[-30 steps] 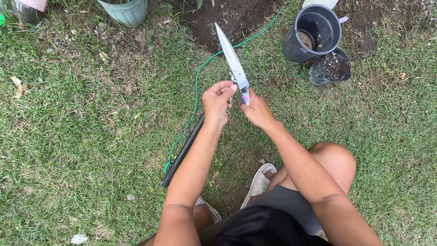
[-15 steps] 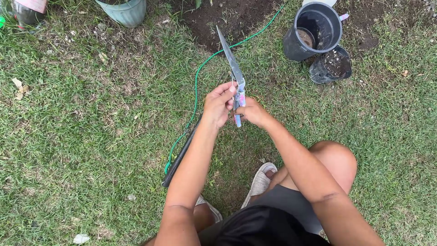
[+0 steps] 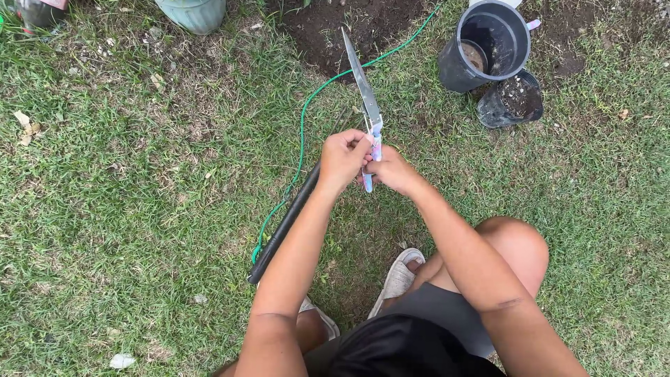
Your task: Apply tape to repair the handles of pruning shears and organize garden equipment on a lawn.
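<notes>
A long knife (image 3: 361,80) with a silver blade and a blue-and-pink handle points away from me over the grass. My left hand (image 3: 342,157) is closed on the handle from the left, just under the blade's base. Touching it from the right, my right hand (image 3: 392,171) grips the lower handle, whose blue end sticks out below the fingers. I am squatting, with my knee (image 3: 516,244) and light sandals (image 3: 399,276) beneath my arms.
A black rod (image 3: 286,220) lies slanted on the grass under my left forearm, with a thin green cord (image 3: 303,132) running up to a bare soil patch (image 3: 349,24). A black bucket (image 3: 488,42) and a soil-filled black pot (image 3: 513,98) stand top right, a green pot (image 3: 192,10) top left.
The blade has turned a little more upright and the handle's blue end now shows below my hands. Both hands have stayed in about the same place.
</notes>
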